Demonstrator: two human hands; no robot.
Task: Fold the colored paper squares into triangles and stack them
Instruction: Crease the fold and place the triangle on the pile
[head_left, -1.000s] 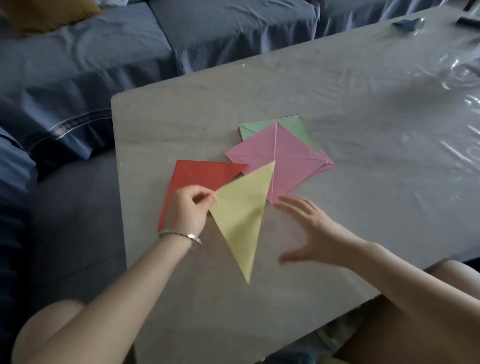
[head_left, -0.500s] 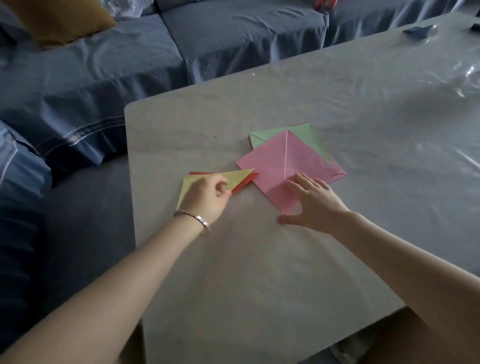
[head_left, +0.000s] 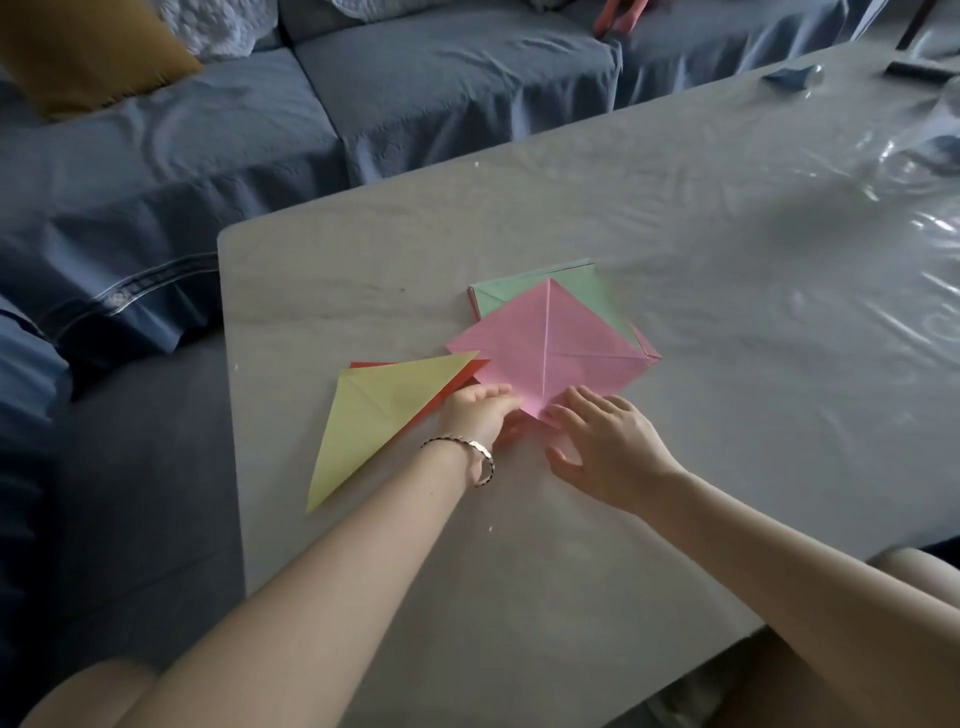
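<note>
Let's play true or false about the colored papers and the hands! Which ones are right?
The yellow triangle lies on the red paper. True.
The pink paper is folded into a triangle. False: the pink paper lies flat, a creased square.
The green paper is on top of the pink paper. False: the pink paper lies on the green paper.
The bracelet is on the left wrist. True.
The right hand holds the yellow triangle. False: its spread fingers are at the pink paper's near corner.
</note>
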